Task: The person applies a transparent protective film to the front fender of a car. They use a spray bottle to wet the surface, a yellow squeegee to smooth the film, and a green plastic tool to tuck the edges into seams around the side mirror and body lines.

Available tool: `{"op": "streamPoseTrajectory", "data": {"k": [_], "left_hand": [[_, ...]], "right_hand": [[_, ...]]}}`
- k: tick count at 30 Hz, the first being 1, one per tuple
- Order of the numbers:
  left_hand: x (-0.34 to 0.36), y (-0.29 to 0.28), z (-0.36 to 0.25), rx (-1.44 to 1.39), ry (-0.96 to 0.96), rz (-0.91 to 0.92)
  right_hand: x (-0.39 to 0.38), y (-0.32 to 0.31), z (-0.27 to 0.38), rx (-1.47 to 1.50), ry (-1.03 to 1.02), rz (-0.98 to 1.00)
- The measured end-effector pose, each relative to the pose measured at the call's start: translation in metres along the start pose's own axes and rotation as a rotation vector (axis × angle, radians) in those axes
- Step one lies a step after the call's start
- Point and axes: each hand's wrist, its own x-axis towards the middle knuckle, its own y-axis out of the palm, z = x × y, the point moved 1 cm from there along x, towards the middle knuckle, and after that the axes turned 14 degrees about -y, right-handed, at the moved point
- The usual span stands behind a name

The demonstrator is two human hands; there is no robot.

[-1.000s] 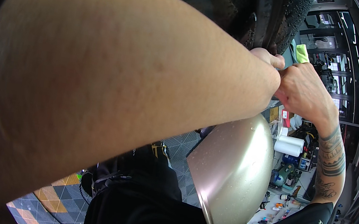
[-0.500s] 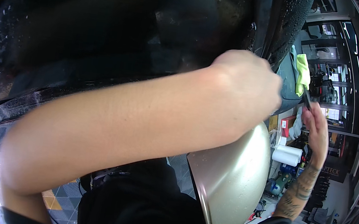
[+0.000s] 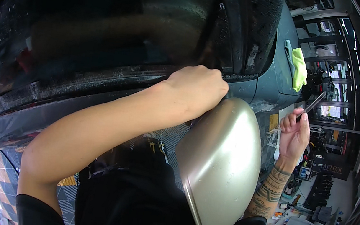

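Observation:
My left hand (image 3: 197, 89) is closed in a fist at the lower front corner of the car window (image 3: 124, 17), just above the side mirror (image 3: 225, 165). Whatever its fingers hold, if anything, is hidden from view. The mirror's shell is pale champagne, smooth and dotted with a few water drops. Off to the right of the mirror, my right hand (image 3: 295, 135) is raised, gripping a slim, dark, pen-like tool (image 3: 313, 105) between thumb and fingers. The tool tilts up to the right, apart from the car; its exact kind is unclear.
Wet black window trim (image 3: 78, 80) runs along the dark car door. A yellow-green cloth (image 3: 299, 69) and a grey one lie on the dark green bodywork (image 3: 276, 80). Floor tiles (image 3: 68, 202) show below; shelves and equipment stand to the right.
My left hand has shifted left in the picture, uncovering more of the mirror. My right hand has moved left and down, its tool now tilting right instead of left. The view has shifted too.

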Motion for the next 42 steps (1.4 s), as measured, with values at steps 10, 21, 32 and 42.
{"op": "streamPoseTrajectory", "data": {"k": [10,21,32,42], "left_hand": [[-0.071,0.019,-0.004,-0.007,0.049,-0.404],[-0.126,0.064,-0.003,-0.301,0.115,-0.929],[-0.169,0.089,0.017,-0.766,0.014,-0.885],[-0.222,0.111,0.046,-0.140,-0.098,0.283]], "right_hand": [[0.001,0.093,0.012,-0.263,-0.040,0.397],[0.006,0.182,0.028,-0.655,0.162,1.052],[0.009,0.207,0.024,-0.796,0.440,1.397],[0.015,0.122,0.056,-0.520,0.142,0.951]]}}
